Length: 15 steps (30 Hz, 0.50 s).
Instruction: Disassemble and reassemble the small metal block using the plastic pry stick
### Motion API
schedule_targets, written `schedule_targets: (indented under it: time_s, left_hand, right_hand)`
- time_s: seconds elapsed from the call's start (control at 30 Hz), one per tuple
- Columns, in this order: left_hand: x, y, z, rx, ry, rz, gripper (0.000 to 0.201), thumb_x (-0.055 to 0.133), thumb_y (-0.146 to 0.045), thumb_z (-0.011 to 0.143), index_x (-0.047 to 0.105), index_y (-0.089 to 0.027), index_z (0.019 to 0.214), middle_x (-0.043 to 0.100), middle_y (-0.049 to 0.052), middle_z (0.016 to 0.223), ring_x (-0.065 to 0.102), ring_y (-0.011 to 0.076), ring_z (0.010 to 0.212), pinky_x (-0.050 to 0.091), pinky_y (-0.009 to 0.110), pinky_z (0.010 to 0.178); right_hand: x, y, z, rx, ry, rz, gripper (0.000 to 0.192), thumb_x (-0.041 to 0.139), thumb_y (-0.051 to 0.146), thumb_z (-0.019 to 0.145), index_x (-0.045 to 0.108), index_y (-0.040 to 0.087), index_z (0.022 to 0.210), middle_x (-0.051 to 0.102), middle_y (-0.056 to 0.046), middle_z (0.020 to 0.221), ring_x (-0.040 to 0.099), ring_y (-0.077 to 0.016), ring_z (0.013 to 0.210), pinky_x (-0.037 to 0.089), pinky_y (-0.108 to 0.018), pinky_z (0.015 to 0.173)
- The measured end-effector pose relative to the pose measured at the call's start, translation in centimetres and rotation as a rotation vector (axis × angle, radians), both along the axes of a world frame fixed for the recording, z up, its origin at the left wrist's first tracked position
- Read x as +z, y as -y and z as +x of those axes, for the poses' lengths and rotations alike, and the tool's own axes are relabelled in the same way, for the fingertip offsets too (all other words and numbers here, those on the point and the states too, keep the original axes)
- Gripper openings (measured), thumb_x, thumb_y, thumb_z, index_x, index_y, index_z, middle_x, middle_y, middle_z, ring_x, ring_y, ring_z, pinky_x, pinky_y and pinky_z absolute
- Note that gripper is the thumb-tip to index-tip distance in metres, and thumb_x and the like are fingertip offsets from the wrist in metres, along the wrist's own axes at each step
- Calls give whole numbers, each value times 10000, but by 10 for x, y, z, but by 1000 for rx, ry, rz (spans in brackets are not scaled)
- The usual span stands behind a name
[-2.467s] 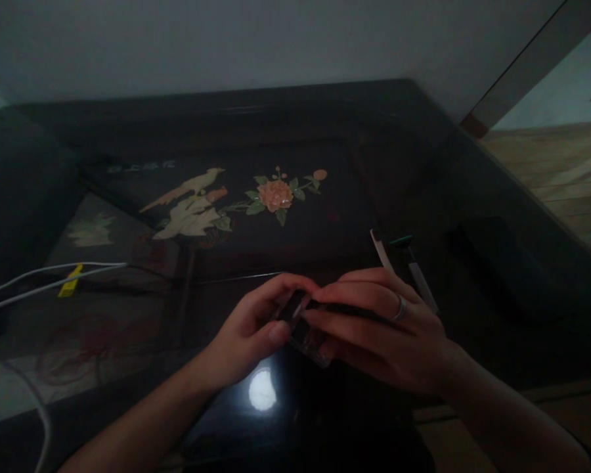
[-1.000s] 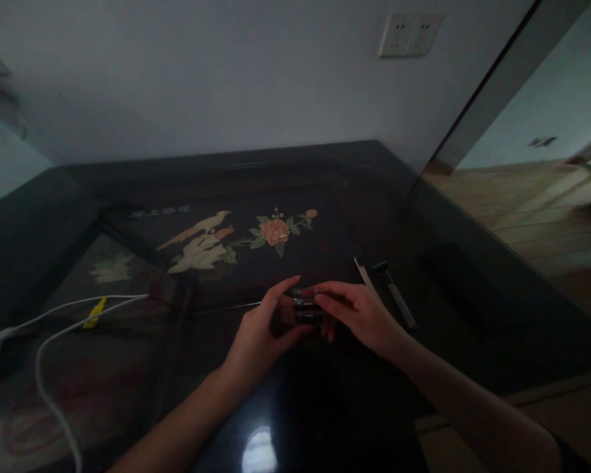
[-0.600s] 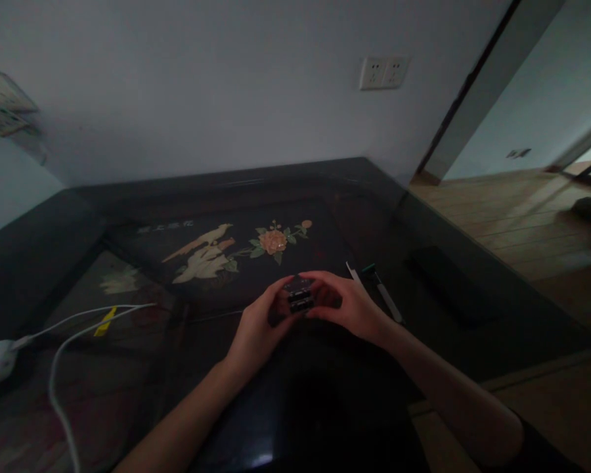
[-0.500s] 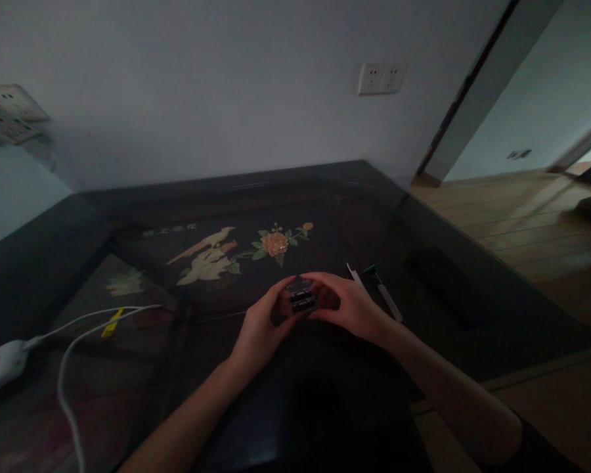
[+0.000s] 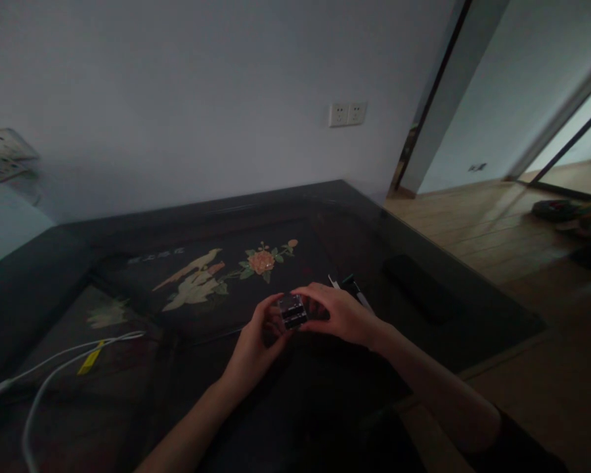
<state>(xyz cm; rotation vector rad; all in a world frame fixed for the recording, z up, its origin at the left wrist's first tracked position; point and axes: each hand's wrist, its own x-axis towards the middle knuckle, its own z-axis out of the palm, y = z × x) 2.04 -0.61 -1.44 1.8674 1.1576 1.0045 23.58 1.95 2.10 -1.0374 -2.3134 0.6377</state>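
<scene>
Both hands hold a small, dark, glossy box-like object (image 5: 293,311) above the black table. Its upper face looks clear and shiny, and its near side has two dark bands; what kind of object it is I cannot make out. My left hand (image 5: 257,336) grips its left side, with fingers curled round the far edge and the thumb at the near edge. From the right, my right hand (image 5: 342,313) holds it the same way, thumb below and fingers on top. Just beyond my right wrist lie a white strip (image 5: 333,281) and a slim white tool with a dark green end (image 5: 349,280).
The glossy black table (image 5: 295,197) bears a bird-and-flower picture (image 5: 261,262). White cables (image 5: 54,368) with a yellow tag (image 5: 90,358) lie at left. A dark oblong item (image 5: 418,288) rests at right. Wall sockets (image 5: 347,114) are behind.
My head view has shifted, so the table and sockets appear lower and further left. Both hands still hold the box-like object, whose upper face now shows more.
</scene>
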Motion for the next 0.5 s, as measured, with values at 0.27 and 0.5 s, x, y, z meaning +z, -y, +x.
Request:
schedule_targets:
  time_s: [0.27, 0.5]
  left_hand:
    - [0, 4, 4, -88, -157, 49, 388, 467, -190, 889, 427, -215, 1273, 649, 31, 952, 631, 145, 822, 531, 320, 796]
    - [-6, 6, 10, -120, -198, 62, 337, 470, -164, 882, 514, -215, 1212, 674, 26, 919, 652, 150, 809, 546, 310, 773]
  right_hand:
    - [-1, -8, 122, -285, 113, 75, 480, 677, 352, 818, 570, 200, 1260, 607, -105, 1063, 575, -247, 949, 467, -402, 857]
    - [-14, -8, 177, -315, 301, 30, 459, 717, 382, 770, 664, 200, 1188, 606, -119, 1034, 541, -286, 980, 435, -453, 895]
